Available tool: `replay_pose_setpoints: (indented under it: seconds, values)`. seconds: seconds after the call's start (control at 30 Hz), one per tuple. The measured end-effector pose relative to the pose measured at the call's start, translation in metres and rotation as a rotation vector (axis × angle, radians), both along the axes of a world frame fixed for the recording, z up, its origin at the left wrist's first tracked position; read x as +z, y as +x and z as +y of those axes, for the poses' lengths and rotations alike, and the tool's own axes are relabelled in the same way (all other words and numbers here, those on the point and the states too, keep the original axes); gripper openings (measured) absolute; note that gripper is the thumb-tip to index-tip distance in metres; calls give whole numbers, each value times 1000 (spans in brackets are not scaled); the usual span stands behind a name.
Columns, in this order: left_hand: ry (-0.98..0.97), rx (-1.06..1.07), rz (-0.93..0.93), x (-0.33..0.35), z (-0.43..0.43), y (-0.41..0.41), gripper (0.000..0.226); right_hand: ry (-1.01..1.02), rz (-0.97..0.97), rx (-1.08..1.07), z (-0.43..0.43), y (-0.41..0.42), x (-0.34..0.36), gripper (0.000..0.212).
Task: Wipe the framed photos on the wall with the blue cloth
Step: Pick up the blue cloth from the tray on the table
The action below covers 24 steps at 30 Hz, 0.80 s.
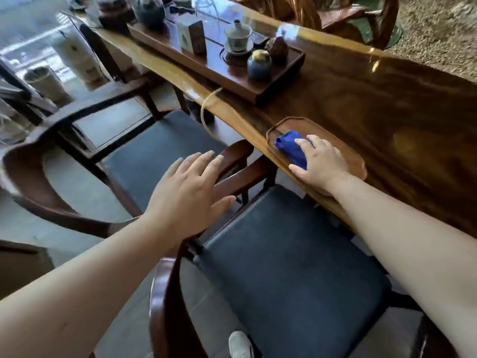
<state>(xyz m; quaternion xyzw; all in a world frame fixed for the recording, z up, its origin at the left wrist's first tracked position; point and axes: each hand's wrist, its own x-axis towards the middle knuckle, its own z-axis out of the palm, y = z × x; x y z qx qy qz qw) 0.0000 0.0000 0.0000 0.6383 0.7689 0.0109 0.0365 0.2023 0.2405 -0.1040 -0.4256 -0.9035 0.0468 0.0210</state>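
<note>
A folded blue cloth (290, 148) lies in a shallow oval wooden tray (343, 148) near the front edge of a long glossy wooden table (387, 104). My right hand (321, 161) rests on top of the cloth, fingers and thumb curled around it. My left hand (191, 187) hovers flat with fingers spread over the armrests of two chairs, holding nothing. No framed photos or wall are in view.
Two wooden armchairs with dark seat cushions (291, 259) (154, 151) stand between me and the table. A dark tea tray (219, 63) holds a lidded cup (238, 37), a blue jar (259, 63) and a small box (192, 36). A cord (206, 112) hangs off the table edge.
</note>
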Motion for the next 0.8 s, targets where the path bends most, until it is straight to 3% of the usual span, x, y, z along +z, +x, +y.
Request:
replay_pose_setpoints:
  seconds: [0.23,0.57,0.8]
  values:
    - [60,-3,-25,-15,12,5,76,-51,-86,-38,23,-16,-23,68]
    - [37,16,-18,-17,2,-12,73,-42,-113,-74,22,-31,-11,46]
    - [36,110,69,13,-55,-49,74,82,43,202,-34,-93,43,50]
